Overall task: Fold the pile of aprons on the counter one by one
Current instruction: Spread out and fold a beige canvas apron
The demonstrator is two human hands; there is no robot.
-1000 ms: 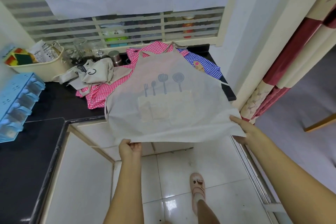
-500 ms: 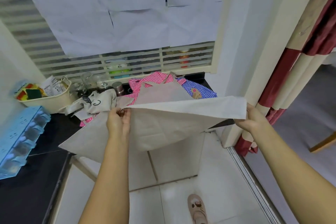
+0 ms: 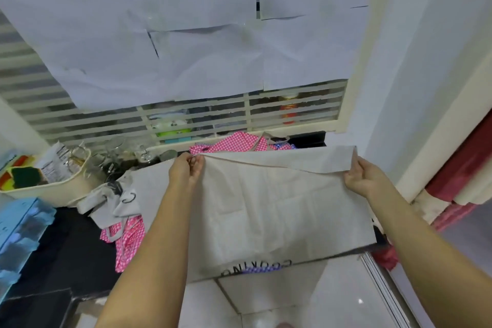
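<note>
A beige apron (image 3: 266,210) lies doubled over on the black counter (image 3: 58,253), its lower half folded up toward the window. My left hand (image 3: 186,170) pinches the folded edge at its far left corner. My right hand (image 3: 364,177) pinches the far right corner. Black mirrored lettering shows through at the near fold. Under it lie a pink checked apron (image 3: 127,237) and a blue checked apron (image 3: 283,146), mostly hidden. A crumpled light apron (image 3: 114,201) sits to the left.
A cream basket (image 3: 50,189) with packets and glass jars (image 3: 117,152) stand at the back left. A blue plastic organiser (image 3: 18,231) is at the left edge. A red and cream curtain (image 3: 460,176) hangs at the right. White floor tiles lie below.
Both hands carried the beige apron's bottom hem up from over the floor and forward over the counter, folding the apron in half. The camera tilted upward.
</note>
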